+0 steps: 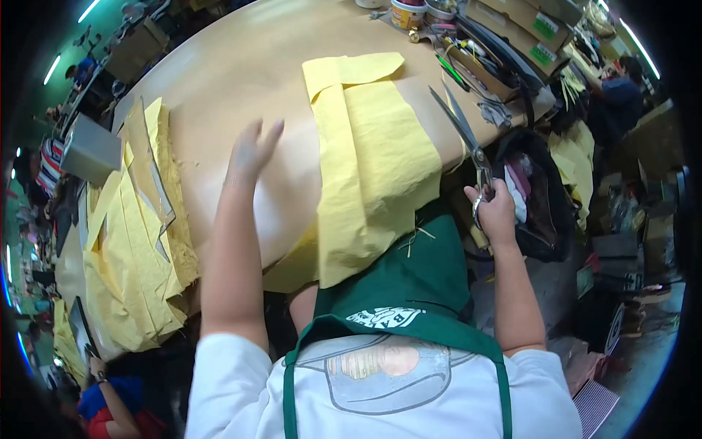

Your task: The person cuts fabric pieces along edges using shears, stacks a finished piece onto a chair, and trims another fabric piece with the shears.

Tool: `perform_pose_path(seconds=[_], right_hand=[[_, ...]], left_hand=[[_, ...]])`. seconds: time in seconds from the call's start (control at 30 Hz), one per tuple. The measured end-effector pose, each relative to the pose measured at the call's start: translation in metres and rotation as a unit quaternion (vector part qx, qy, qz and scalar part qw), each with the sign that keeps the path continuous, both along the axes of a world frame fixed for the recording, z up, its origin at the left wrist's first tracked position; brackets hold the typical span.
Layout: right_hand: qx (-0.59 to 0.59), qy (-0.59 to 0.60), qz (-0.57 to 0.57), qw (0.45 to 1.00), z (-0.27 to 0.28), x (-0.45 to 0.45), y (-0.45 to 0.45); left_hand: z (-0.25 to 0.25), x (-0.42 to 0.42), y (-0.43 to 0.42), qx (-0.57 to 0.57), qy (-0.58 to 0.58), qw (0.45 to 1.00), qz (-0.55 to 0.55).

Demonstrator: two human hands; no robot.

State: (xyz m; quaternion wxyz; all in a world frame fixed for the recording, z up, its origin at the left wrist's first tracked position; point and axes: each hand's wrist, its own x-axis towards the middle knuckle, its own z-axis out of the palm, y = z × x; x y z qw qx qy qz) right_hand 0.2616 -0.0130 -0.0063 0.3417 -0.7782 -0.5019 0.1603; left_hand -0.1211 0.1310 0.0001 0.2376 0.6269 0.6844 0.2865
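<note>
My right hand [497, 212] is wrapped round the handles of a large pair of metal scissors [468, 132], whose blades point up and to the left, slightly apart. In front of me a folded piece of yellow leather-like material [380, 154] lies on the table and hangs over its edge onto my green apron [395, 293]. My left hand [254, 150] hovers to the left of this piece, apart from it, with fingers stretched out and nothing in them.
More yellow sheets [135, 256] are stacked at the left, near a grey block [91, 150]. Tools and a tub [407, 14] crowd the back right of the tan table [212, 66]. A black bag [541, 197] hangs at the right. Other people sit further off.
</note>
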Motion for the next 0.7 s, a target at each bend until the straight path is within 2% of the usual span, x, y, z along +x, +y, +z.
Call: perform_pose_path(seconds=[0.03, 0.07, 0.1, 0.13, 0.17, 0.23, 0.3, 0.4, 0.43, 0.53, 0.63, 0.7], right_hand=[[-0.019, -0.029, 0.014, 0.999, 0.001, -0.001, 0.004], [-0.038, -0.057, 0.03, 0.997, 0.002, -0.005, 0.012], [-0.008, -0.075, 0.053, 0.996, 0.004, -0.01, 0.024], [-0.032, -0.12, 0.067, 0.99, 0.008, -0.016, 0.041], [-0.011, -0.133, 0.1, 0.986, 0.002, -0.018, 0.063], [0.015, -0.043, 0.184, 0.982, -0.012, -0.026, 0.111], [0.046, -0.08, 0.258, 0.962, -0.017, -0.041, 0.147], [0.0, -0.075, 0.318, 0.945, -0.021, -0.059, 0.171], [-0.059, -0.106, 0.328, 0.937, -0.021, -0.061, 0.172], [0.001, -0.131, 0.301, 0.944, -0.037, -0.054, 0.167], [-0.055, -0.129, 0.253, 0.957, -0.033, -0.041, 0.167], [-0.052, -0.134, 0.232, 0.962, -0.033, -0.037, 0.169]], left_hand=[[0.001, -0.003, -0.041, -0.015, 0.056, 0.998, -0.01], [0.011, 0.0, -0.083, -0.048, -0.023, 0.998, -0.044], [0.004, -0.001, -0.119, -0.083, 0.064, 0.994, -0.043], [-0.026, -0.001, -0.161, 0.049, 0.045, 0.997, -0.041], [-0.016, 0.012, -0.193, 0.065, 0.086, 0.992, -0.072], [0.0, 0.039, -0.23, 0.077, 0.17, 0.977, -0.102], [-0.005, 0.049, -0.239, 0.097, 0.246, 0.96, -0.096], [-0.046, 0.034, -0.224, 0.158, 0.317, 0.932, -0.074], [-0.058, 0.021, -0.215, 0.218, 0.316, 0.919, -0.088], [-0.056, -0.014, -0.194, 0.161, 0.217, 0.949, -0.163], [-0.041, -0.027, -0.174, 0.066, 0.187, 0.968, -0.155], [-0.02, -0.012, -0.174, 0.109, 0.229, 0.951, -0.179]])
